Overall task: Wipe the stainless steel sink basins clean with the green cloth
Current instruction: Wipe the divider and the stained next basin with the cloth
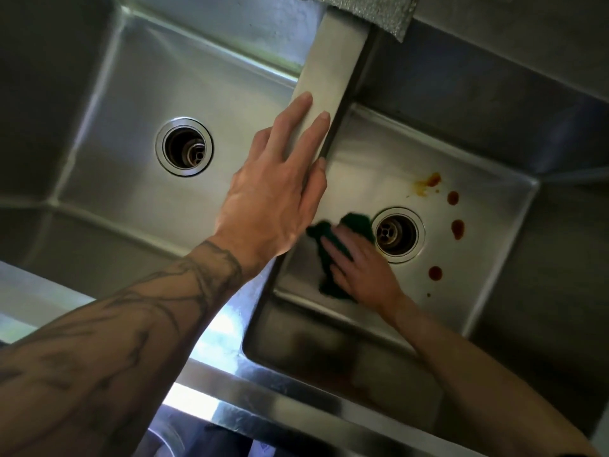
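Observation:
Two stainless steel basins lie below me: the left basin (138, 94) and the right basin (487, 225). My left hand (276, 189) rests flat with straight fingers on the divider (333, 61) between them. My right hand (359, 262) presses the green cloth (324, 237) flat against the floor of the right basin, just left of its drain (397, 234). Red-brown sauce spots (458, 227) and an orange smear (430, 181) mark the basin floor to the right of and behind that drain.
The left basin has its own open drain (184, 146). A grey textured cloth (372, 8) hangs over the divider's far end. The sink's front rim (270, 400) runs along the bottom of the view.

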{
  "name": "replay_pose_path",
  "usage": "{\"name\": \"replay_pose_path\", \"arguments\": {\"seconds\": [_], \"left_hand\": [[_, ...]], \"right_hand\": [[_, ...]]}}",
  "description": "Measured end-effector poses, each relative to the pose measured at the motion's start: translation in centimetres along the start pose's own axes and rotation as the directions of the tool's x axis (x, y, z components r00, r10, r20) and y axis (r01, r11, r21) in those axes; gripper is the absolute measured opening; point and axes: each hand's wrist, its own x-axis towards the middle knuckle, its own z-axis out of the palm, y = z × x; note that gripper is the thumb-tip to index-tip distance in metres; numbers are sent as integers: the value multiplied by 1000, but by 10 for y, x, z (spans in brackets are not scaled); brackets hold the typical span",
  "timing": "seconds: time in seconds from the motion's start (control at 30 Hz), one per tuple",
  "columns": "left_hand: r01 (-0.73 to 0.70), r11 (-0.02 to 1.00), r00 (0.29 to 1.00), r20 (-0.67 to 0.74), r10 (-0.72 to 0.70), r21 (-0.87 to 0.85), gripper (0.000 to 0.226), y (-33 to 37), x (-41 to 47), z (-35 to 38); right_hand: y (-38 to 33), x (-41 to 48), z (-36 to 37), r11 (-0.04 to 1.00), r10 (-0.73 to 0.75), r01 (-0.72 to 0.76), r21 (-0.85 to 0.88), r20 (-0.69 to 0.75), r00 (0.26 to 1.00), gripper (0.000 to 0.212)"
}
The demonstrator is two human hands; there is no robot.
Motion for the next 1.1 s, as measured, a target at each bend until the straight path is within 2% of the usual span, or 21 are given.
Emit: {"name": "replay_pose_path", "arguments": {"seconds": [0.03,0.1,0.13,0.17,0.2,0.27,0.33,0.37,0.4,0.47,0.53,0.57,0.6,0.67,0.73,0.77,0.87,0.97,1.03,1.1], "left_hand": [[-1,1000,1000,0,1,-9,49,0,0,0],[2,1000,1000,2,-2,-13,49,0,0,0],[3,1000,1000,0,-3,-9,49,0,-1,0],[2,1000,1000,-3,-2,-8,49,1,-1,0],[1,1000,1000,-2,-1,-11,49,1,-1,0],[6,1000,1000,-9,-6,-7,49,1,0,0],[8,1000,1000,-6,-8,-9,49,2,-1,1],[7,1000,1000,-4,-7,-8,49,2,-1,1],[7,1000,1000,-5,-7,-3,49,2,-1,1],[7,1000,1000,3,-7,4,50,1,0,1],[7,999,999,42,-8,41,54,0,1,2],[-3,997,998,69,-2,74,57,-1,1,2],[-18,995,996,90,9,100,59,-1,1,2],[-7,998,998,69,3,63,56,0,1,1],[13,1000,1000,8,-13,-14,50,2,-1,-1],[14,1000,1000,-5,-14,-25,50,3,-2,-1],[4,1000,1000,4,-4,7,51,4,-2,-1],[3,1000,1000,11,-4,5,50,4,-1,-3],[2,1000,1000,-1,-2,-6,50,3,-2,-2],[6,1000,1000,-1,-6,-5,50,4,-2,-3]], "right_hand": [[5,14,-5,994,109,-109,-2,-58,992,53],[0,43,-11,931,365,-365,30,-149,919,53],[-11,50,-9,892,450,-449,48,-177,875,53],[-23,50,-4,878,477,-473,67,-188,858,54],[-35,41,4,897,442,-435,80,-163,882,54],[-49,4,17,985,159,-154,83,-64,985,55],[-36,-27,16,993,-116,114,32,69,991,56],[-27,-30,13,988,-156,156,12,89,984,56],[-24,-27,12,992,-128,128,1,67,990,56],[-34,-4,13,995,95,-93,37,-43,995,57],[-60,27,15,947,310,-299,115,-95,946,56],[-71,36,15,936,335,-321,142,-92,938,55],[-76,35,17,947,296,-282,153,-75,952,54],[-67,13,18,990,86,-81,117,-39,996,52],[-50,-20,18,995,-94,92,38,54,994,54],[-43,-33,18,992,-123,122,11,96,988,55],[-40,-32,18,998,-66,67,-8,55,996,57],[-57,8,19,996,71,-69,62,-35,997,55],[-66,22,20,985,146,-142,94,-39,988,52],[-67,8,24,992,95,-93,88,-19,995,51]]}}
